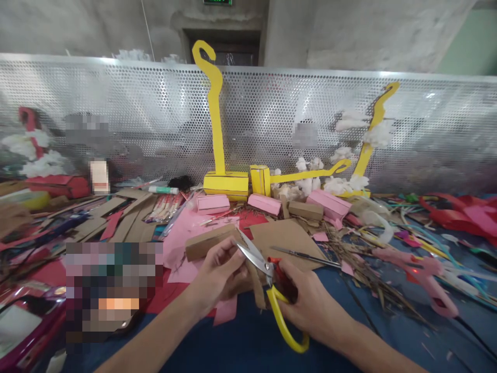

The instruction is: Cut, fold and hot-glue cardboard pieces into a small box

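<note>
My right hand [310,292] is closed round the scissors [254,256], which have one red and one yellow handle. Their blades are apart and point up and left, toward the fingertips of my left hand. With its fingers pinched together, my left hand [217,274] grips a brown piece of cardboard [256,287] just below the blades; the fingers partly hide it. Behind the left hand lies a folded cardboard block [207,242]. A flat cardboard sheet [289,238] lies beyond the scissors, with a slim dark metal-tipped tool [306,255] across it.
Yellow hook-shaped cardboard figures [216,124] and pink boxes [213,203] line the back, before a perforated metal panel [264,114]. At right lie a pink glue gun [419,272], lit red, and dry twigs [373,280]. Cardboard strips [132,217] cover the left side.
</note>
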`<state>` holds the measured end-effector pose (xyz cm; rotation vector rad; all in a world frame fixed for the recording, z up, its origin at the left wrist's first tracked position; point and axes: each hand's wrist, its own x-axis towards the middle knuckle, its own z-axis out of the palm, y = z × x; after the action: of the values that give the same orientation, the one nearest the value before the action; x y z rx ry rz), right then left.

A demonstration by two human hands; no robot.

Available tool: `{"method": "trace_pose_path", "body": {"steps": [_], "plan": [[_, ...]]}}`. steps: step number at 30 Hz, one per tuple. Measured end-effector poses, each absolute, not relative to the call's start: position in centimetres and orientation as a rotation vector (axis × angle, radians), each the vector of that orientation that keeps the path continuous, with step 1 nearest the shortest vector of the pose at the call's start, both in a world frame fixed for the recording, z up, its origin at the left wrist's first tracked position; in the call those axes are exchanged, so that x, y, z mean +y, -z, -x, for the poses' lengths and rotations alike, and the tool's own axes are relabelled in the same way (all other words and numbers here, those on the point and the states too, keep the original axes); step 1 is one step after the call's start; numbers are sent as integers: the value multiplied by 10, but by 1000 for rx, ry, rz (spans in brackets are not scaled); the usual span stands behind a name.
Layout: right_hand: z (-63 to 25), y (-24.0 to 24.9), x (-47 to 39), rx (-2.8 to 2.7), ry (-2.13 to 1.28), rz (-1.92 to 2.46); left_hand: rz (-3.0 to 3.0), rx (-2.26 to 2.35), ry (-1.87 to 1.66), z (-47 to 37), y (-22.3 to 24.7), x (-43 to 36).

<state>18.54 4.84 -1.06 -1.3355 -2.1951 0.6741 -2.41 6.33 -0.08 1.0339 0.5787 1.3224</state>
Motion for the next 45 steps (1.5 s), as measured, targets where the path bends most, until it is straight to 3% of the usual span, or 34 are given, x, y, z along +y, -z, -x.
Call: {"method": "trace_pose_path", "body": {"steps": [26,33,45], "plan": [[-189,5,49,-2188,-534,1145,-1160,654,-1280,33,9,64],[-188,3,46,-2203,-751,1284,-1156,624,-1260,31,6,64],[-191,15,53,-2170,-650,1347,-1132,635,-1261,32,8,66]]}}
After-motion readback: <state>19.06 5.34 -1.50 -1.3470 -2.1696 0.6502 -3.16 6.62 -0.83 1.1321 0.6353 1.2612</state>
